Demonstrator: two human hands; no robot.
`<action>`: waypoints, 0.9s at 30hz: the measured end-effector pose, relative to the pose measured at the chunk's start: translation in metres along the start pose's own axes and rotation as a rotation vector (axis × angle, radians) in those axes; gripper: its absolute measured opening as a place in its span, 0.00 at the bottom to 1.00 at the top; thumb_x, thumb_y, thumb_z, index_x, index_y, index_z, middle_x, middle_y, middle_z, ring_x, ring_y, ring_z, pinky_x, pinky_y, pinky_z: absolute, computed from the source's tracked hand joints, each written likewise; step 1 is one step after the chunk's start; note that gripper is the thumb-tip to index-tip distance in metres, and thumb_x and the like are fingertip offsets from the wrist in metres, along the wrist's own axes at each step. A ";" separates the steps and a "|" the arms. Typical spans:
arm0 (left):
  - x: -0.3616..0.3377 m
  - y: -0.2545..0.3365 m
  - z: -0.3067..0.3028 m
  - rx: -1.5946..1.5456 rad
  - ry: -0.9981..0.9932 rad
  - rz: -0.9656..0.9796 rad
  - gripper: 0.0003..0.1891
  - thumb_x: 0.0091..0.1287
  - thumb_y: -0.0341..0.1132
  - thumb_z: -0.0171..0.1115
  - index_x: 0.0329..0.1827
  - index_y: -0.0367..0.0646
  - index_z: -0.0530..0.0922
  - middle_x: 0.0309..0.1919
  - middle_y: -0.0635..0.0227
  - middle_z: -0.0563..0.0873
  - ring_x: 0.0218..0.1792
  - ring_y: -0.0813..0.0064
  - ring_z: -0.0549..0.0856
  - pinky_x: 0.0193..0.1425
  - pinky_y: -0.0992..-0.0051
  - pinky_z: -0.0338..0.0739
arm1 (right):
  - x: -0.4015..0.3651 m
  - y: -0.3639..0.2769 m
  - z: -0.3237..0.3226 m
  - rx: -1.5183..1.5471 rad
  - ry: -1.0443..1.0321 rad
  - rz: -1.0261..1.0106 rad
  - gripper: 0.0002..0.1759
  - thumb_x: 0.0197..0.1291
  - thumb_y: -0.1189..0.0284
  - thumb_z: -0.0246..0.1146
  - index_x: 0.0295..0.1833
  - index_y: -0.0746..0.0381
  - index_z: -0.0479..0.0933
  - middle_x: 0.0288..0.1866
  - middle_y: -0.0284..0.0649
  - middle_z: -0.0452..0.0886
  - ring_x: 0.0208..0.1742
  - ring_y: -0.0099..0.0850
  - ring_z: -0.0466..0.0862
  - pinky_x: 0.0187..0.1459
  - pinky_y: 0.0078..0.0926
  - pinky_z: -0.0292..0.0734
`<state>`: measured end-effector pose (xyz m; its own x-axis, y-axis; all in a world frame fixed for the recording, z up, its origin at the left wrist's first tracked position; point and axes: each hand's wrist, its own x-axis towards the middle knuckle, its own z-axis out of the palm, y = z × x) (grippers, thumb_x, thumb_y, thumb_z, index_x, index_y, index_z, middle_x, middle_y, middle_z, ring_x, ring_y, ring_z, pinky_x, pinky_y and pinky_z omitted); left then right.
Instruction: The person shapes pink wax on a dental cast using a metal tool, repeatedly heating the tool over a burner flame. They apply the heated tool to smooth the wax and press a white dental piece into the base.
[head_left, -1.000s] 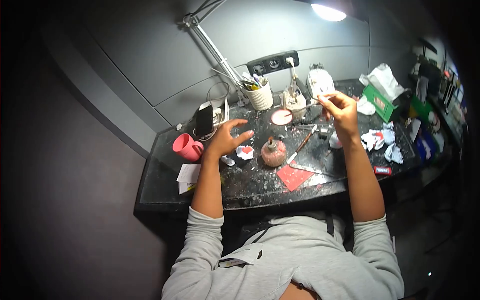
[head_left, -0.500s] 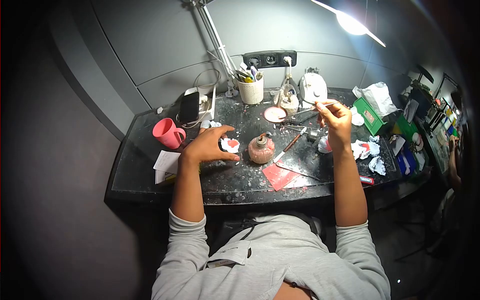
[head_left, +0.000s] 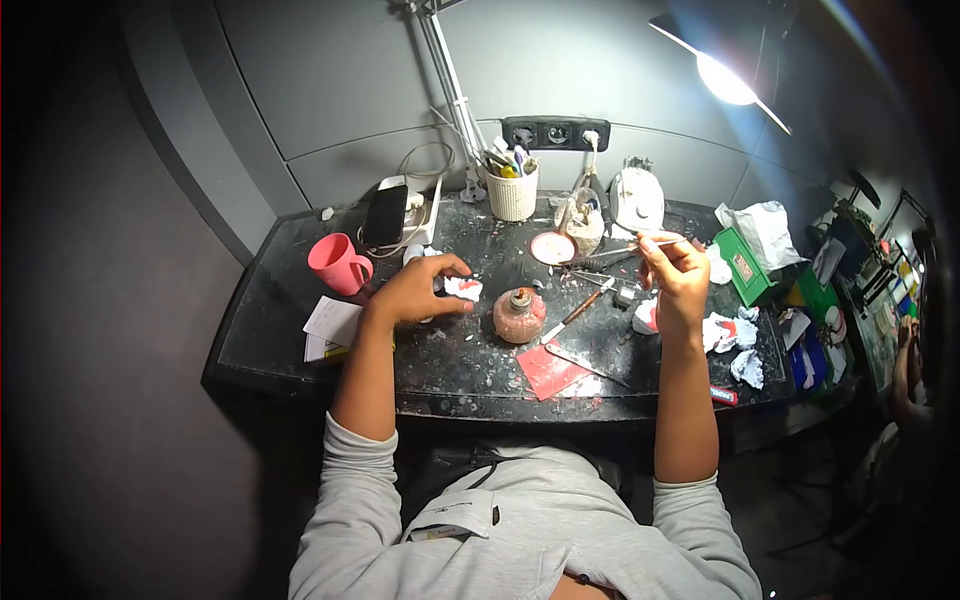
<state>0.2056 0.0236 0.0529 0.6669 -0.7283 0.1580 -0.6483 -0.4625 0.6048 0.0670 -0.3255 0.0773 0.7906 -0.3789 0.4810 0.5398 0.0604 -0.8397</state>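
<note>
My left hand (head_left: 415, 292) curves around a small white lump with a red patch (head_left: 463, 288), its thumb and fingers apart on either side. Contact with the lump is hard to tell. Raised over the right part of the desk, my right hand (head_left: 680, 272) pinches a thin, stick-like tool (head_left: 628, 247) that points left. Between the hands stands a round glass spirit burner (head_left: 519, 318) with a metal neck; no flame shows. A wax knife with a brown handle (head_left: 580, 310), a flat metal blade (head_left: 585, 364) and a red wax sheet (head_left: 550, 373) lie beside it.
A pink mug (head_left: 338, 264), phone (head_left: 385, 216) and papers (head_left: 331, 322) sit left. Behind are a pen cup (head_left: 513, 195), a round dish (head_left: 552, 248) and a white device (head_left: 637, 200). Crumpled paper (head_left: 746, 368) and a green box (head_left: 744, 265) lie right. A lamp (head_left: 725, 80) hangs above.
My left thumb and fingers have drawn closer together around the white lump. My right hand still pinches the thin tool, a little lower. The whole view has shifted slightly.
</note>
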 end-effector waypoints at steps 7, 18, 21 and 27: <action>0.005 -0.001 -0.009 -0.829 0.197 0.019 0.18 0.78 0.45 0.55 0.54 0.37 0.76 0.43 0.60 0.88 0.38 0.70 0.89 0.41 0.78 0.80 | -0.007 -0.005 0.007 0.011 -0.016 0.020 0.07 0.63 0.78 0.69 0.45 0.69 0.84 0.33 0.39 0.86 0.24 0.19 0.78 0.25 0.15 0.69; 0.011 0.007 -0.003 -1.458 0.199 0.011 0.27 0.80 0.56 0.42 0.43 0.39 0.78 0.33 0.58 0.84 0.29 0.68 0.83 0.28 0.74 0.75 | -0.015 -0.012 0.013 0.022 0.027 0.015 0.09 0.64 0.80 0.65 0.47 0.73 0.80 0.34 0.48 0.86 0.18 0.17 0.70 0.22 0.15 0.66; 0.009 0.000 -0.003 -1.529 0.176 0.000 0.27 0.79 0.57 0.43 0.43 0.40 0.78 0.32 0.58 0.85 0.29 0.68 0.84 0.28 0.74 0.75 | -0.019 -0.012 0.010 0.031 -0.008 -0.002 0.09 0.64 0.80 0.64 0.48 0.73 0.79 0.37 0.51 0.86 0.20 0.18 0.72 0.23 0.15 0.66; 0.009 -0.011 -0.008 -1.601 0.151 0.034 0.27 0.77 0.58 0.48 0.48 0.40 0.79 0.34 0.57 0.86 0.32 0.65 0.85 0.30 0.73 0.76 | -0.017 -0.014 0.015 -0.034 0.004 -0.074 0.07 0.65 0.79 0.65 0.47 0.71 0.82 0.35 0.45 0.87 0.24 0.19 0.76 0.26 0.15 0.68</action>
<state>0.2215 0.0261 0.0541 0.7520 -0.6279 0.2005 0.3050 0.6011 0.7387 0.0504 -0.3059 0.0851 0.7477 -0.3850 0.5411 0.5864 0.0004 -0.8100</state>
